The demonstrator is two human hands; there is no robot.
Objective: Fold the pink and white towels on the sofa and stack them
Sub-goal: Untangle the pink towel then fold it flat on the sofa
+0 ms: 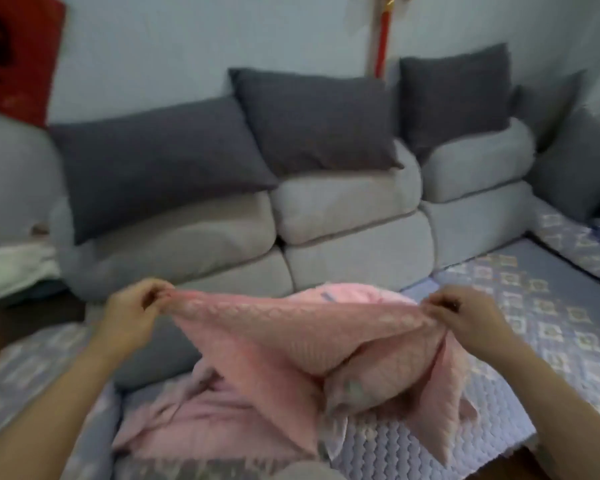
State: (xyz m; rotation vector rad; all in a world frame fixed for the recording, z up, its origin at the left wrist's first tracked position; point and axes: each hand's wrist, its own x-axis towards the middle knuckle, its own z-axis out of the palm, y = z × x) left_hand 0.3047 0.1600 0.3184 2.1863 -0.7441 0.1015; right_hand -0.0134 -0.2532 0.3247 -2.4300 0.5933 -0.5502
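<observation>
1. Currently the left hand [132, 308] pinches one top corner of the pink towel [274, 344], fingers curled tight on the fabric.
2. Right hand [465, 315] pinches the opposite top corner the same way; both hands are raised at about equal height, well apart.
3. Top edge of the pink towel is stretched between the two hands, sagging slightly in the middle.
4. Rest of the towel hangs down toward the camera in loose folds and bunches on the seat; lower left part lies crumpled flat, lower right part droops in a pointed fold.
5. Towel sits over a quilted blue-grey seat cover [520, 306] with a light square pattern.
6. Behind it: grey sofa [354, 258] back with three dark grey cushions [319, 123] leaning on it.
7. White towel [11, 271] lies in a heap at the far left, near the sofa arm, well apart from both hands. Blurred; fold state unclear.
8. Red hanging [18, 53] on the wall top left, a red strip [383, 39] top centre-right.
</observation>
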